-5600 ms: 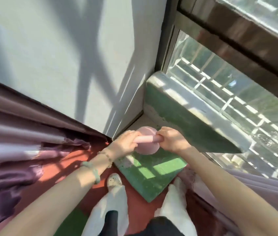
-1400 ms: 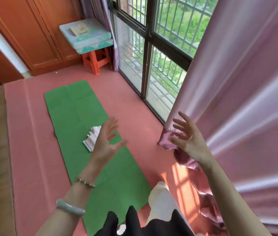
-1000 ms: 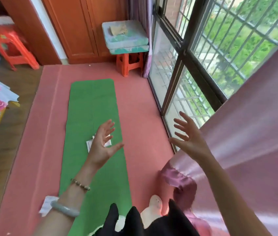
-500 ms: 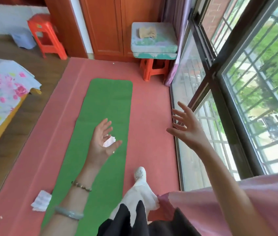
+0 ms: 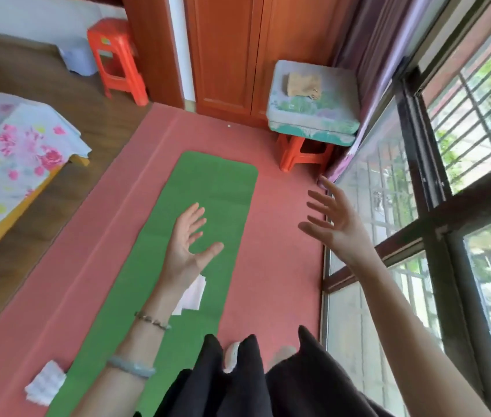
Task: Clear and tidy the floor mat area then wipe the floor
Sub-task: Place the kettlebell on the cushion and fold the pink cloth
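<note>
Green mat (image 5: 208,188) flat on pink floor (image 5: 283,266) | white paper (image 5: 193,294) on it | left hand (image 5: 188,240) and right hand (image 5: 338,225) splayed wide, holding nothing

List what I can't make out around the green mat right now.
Head view only.
White paper on the green mat: partly covered by the left wrist.
Mat's near end: hidden by black clothing, cut by the bottom edge.
Tan thing on the cushioned stool: too small to identify.
</note>
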A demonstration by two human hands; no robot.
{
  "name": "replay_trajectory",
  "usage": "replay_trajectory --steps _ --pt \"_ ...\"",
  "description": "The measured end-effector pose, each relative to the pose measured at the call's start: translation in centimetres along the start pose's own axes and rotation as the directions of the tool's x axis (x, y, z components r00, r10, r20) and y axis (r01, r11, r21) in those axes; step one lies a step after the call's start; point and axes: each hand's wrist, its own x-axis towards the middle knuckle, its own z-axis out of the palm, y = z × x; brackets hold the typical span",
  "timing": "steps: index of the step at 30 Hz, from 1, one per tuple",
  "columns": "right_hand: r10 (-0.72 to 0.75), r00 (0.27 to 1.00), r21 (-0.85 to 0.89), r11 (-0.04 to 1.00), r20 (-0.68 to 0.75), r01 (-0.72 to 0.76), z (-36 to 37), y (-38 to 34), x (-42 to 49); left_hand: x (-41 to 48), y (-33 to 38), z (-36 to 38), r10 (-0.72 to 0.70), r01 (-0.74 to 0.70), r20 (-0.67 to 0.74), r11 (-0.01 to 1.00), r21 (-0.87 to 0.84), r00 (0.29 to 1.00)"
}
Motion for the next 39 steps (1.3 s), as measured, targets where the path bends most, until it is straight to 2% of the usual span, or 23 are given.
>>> replay_trajectory --steps 7,13,18,23,25,30,32,39 --pt "-0.035 0.97 0.004 0.999 0.241 0.035 4.0 -1.1 11.3 4.1 -1.4 -3.0 -0.069 0.08 -0.208 0.996 0.046 0.976" --pt "-0.067 0.866 -0.011 0.996 0.495 0.083 8.2 -0.7 21.8 7.9 -2.5 -3.9 -0.094 0.147 -0.476 0.986 0.076 0.874" --pt "-0.053 0.699 -0.059 0.989 0.713 0.136 11.7 -0.5 30.5 11.0 -3.4 -2.7 -0.118 0.227 -0.697 0.972 0.066 0.707" --pt "-0.02 0.479 -0.063 0.986 0.878 0.157 15.0 -1.8 36.1 11.4 -3.6 -0.3 -0.183 0.235 -0.879 0.968 -0.083 0.441" --pt "-0.003 0.384 -0.069 0.982 0.923 0.175 16.5 -1.9 36.9 10.8 -3.6 0.7 -0.217 0.224 -0.911 0.964 -0.143 0.35" --pt "0.058 0.207 -0.097 0.978 0.977 0.186 20.4 -0.6 36.8 9.4 -4.4 2.0 -0.272 0.241 -0.937 0.946 -0.219 0.218" --pt "0.074 0.161 -0.106 0.974 0.984 0.199 21.7 0.3 36.3 8.6 -5.5 2.0 -0.303 0.26 -0.933 0.933 -0.248 0.196" --pt "0.119 0.087 -0.137 0.96 0.989 0.245 26.2 5.0 35.0 6.2 -12.0 1.5 -0.406 0.362 -0.904 0.87 -0.336 0.136"
